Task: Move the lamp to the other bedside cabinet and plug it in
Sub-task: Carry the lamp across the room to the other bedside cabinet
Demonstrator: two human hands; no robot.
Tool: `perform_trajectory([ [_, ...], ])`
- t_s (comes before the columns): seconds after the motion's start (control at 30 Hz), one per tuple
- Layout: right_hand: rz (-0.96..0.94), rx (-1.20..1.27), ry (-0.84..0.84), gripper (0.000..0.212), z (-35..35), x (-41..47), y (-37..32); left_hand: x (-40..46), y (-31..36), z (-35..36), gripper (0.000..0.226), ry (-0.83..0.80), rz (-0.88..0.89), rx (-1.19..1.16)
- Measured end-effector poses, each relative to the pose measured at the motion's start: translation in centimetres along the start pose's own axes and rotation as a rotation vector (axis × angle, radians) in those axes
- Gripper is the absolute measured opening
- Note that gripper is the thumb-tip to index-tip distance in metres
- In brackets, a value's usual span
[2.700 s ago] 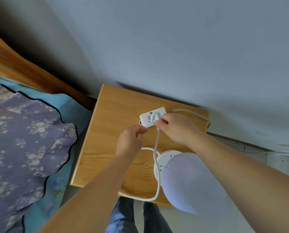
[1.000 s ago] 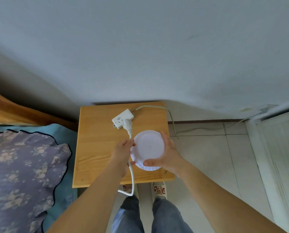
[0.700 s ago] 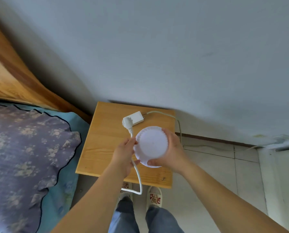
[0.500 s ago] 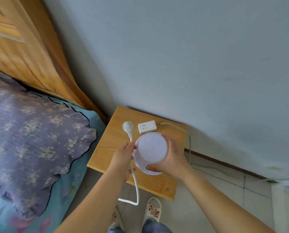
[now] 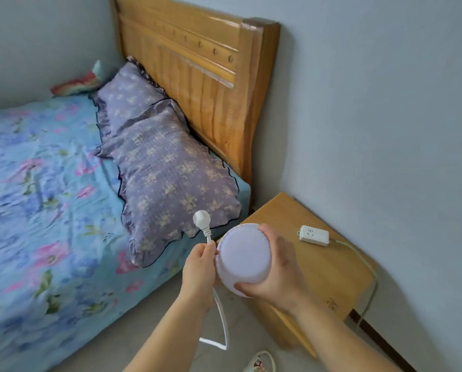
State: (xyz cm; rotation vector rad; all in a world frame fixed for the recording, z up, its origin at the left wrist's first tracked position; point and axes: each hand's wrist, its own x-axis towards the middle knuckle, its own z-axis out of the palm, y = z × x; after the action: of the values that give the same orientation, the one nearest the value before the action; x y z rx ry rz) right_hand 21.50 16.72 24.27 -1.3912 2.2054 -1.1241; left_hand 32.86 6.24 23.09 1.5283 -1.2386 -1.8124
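Note:
The round white lamp (image 5: 242,258) is lifted off the wooden bedside cabinet (image 5: 329,267) and seen from above, held in the air between bed and cabinet. My right hand (image 5: 275,267) wraps its right side and underside. My left hand (image 5: 199,267) pinches the lamp's white cord just left of the shade. The white plug (image 5: 201,219) sticks up free above that hand, and the rest of the cord (image 5: 221,323) loops down toward the floor. A white power strip (image 5: 314,235) lies on the cabinet near the wall, with nothing plugged into it.
The bed with a blue floral sheet (image 5: 41,205) fills the left. Two purple pillows (image 5: 168,178) lie against the wooden headboard (image 5: 197,76). The power strip's cable (image 5: 369,267) runs off the cabinet along the grey wall. A slipper (image 5: 260,362) shows at the bottom.
The plug came out of the power strip. Both hands lifted the lamp off the cabinet and carried it left, while the view swung from the cabinet toward the bed.

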Motion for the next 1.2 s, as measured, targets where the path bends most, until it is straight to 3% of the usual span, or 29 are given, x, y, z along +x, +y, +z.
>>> perform_trajectory([
  [0.2,-0.217,0.02,-0.184,0.103,7.2,-6.9,-8.2,-7.9,-5.1,-12.6,0.026,0.283,0.033,-0.105],
  [0.53,-0.371,0.249,-0.672,0.102,20.3,-20.8,-24.9,-25.2,-12.8,-35.3,0.029,0.755,0.122,0.073],
  [0.73,-0.508,0.274,-0.904,0.102,27.3,-24.8,-33.0,-31.1,-15.4,-44.2,0.028,1.029,0.041,0.073],
  [0.97,-0.528,0.316,-1.073,0.103,36.1,-25.8,-40.7,-31.7,-16.2,-54.2,0.026,1.158,-0.047,-0.06],
  [1.2,-0.65,0.357,-1.215,0.09,45.8,-26.3,-50.7,-32.5,-15.1,-65.2,0.03,1.316,-0.071,-0.206],
])
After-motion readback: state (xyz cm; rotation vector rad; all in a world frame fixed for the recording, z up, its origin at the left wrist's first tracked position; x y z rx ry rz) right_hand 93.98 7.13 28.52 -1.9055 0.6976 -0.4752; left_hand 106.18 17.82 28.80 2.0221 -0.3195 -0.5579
